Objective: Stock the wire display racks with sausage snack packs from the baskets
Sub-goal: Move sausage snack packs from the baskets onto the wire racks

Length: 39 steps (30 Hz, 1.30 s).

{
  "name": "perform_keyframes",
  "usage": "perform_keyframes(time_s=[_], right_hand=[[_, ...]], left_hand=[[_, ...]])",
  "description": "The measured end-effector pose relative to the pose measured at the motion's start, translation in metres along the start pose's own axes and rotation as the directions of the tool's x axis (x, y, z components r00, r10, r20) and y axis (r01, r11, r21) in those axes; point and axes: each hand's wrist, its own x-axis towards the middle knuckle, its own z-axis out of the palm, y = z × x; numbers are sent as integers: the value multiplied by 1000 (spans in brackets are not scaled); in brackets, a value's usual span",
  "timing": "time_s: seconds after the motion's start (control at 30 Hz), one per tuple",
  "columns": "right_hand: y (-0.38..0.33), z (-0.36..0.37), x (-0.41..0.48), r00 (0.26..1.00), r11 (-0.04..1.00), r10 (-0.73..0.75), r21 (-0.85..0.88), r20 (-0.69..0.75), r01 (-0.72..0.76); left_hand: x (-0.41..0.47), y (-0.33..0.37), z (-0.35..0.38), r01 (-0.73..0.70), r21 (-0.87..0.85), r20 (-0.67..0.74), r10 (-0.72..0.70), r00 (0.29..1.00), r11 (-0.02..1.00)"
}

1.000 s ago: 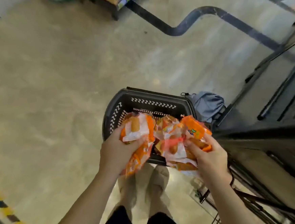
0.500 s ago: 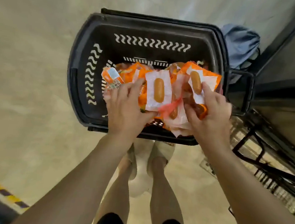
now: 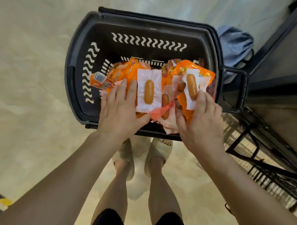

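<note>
Back down at the basket [image 3: 103, 43]
Left hand [image 3: 119, 110] and right hand [image 3: 202, 120] each clutch sausage packs [image 3: 149, 91], lower than a second ago.

glossy plastic packs [image 3: 148, 91] — matt basket [image 3: 82, 36]

Bare forearms on both sides, ending in the left hand [image 3: 119, 113] and the right hand [image 3: 201, 124]. Black shorts [image 3: 108, 221] at 6 o'clock, plain, cut above the knee. Bare legs below them. On the feet, a pale cream left slide [image 3: 125, 155] at 11 o'clock of the shorts and a matching right slide [image 3: 160, 151] at 1 o'clock. Both thick-soled and chunky, one broad band over each, toes peeking from the right one's open front.
</note>
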Motion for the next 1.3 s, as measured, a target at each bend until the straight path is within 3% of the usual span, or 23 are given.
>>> perform_keyframes(time_s=[0.33,0.67,0.97,1.13,1.3], right_hand=[[-45,-167,-116,996,968,-74,-235,55,85],[-80,-337,-242,981,968,-129,-232,-147,92],[-87,-397,-258,936,962,-164,-260,-313,82],[-85,-415,-263,899,967,-153,-249,-410,51],[-85,-416,-284,861,978,-60,-201,-505,-50]], left_hand=[[-139,10,-158,-34,187,-53,44,998,982],[-287,36,-331,-25,254,-233,86,969,967],[-311,57,-395,-73,290,-438,200,877,954],[-310,70,-407,-83,279,-426,200,882,957],[-307,71,-411,-185,303,-395,300,868,935]])
